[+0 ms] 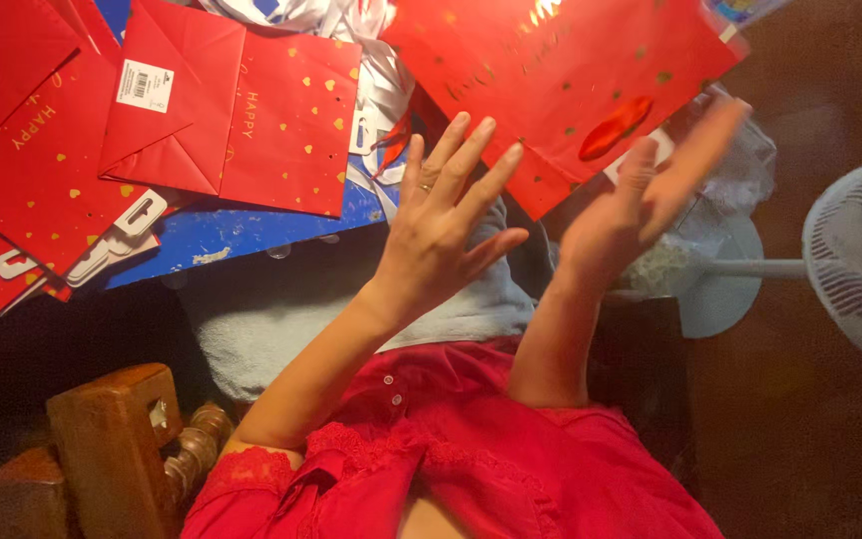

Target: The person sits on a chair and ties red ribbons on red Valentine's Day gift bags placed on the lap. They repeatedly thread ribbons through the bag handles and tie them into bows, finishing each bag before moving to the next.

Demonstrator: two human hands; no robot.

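Observation:
My left hand is raised with its fingers spread, holding nothing; a ring sits on one finger. My right hand is lifted beside it, palm facing inward, fingers straight and blurred. Just beyond both hands hangs a large red paper gift bag with gold hearts and a red ribbon loop; neither hand touches it. Flattened red gift bags with gold hearts lie on the blue tabletop to the left.
White plastic hang tabs stick out from the stacked bags. A wooden chair post stands at lower left. A white fan on a round base is at right. A clear plastic bag lies under my right hand.

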